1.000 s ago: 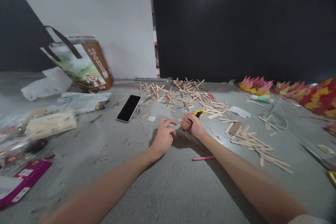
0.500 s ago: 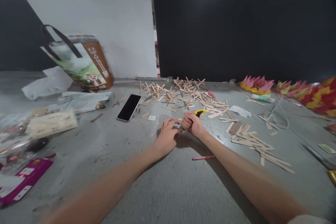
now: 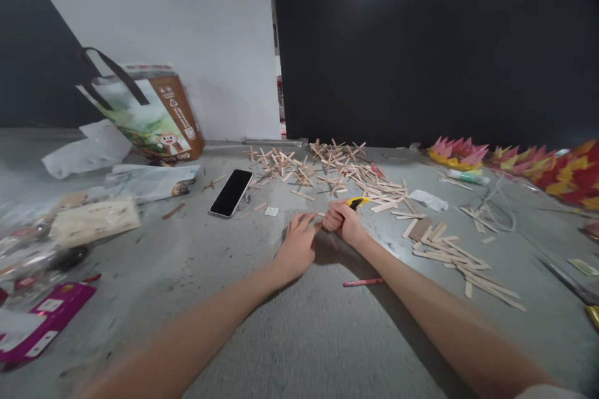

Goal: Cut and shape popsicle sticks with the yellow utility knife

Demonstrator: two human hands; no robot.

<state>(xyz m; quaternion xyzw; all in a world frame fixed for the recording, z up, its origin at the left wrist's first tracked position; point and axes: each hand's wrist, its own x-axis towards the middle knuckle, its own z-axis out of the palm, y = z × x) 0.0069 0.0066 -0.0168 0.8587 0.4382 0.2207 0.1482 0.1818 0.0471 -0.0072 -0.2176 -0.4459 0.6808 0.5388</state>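
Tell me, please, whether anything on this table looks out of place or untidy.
The loose wooden sticks lie scattered at uneven angles right of the right hand; the crumpled white scrap beside them looks like litter.

A pale, whitish sleeve (image 3: 540, 390) shows at the bottom right of the frame, only its rounded end in view, the weave too blurred to read. The right forearm (image 3: 430, 293) is bare from there on, slender and narrowing toward the wrist. The left forearm (image 3: 219, 324), also bare, broadens and blurs toward the lower left. Left grip (image 3: 297, 246) and right grip (image 3: 344, 221) are ungloved, slim-fingered hands.
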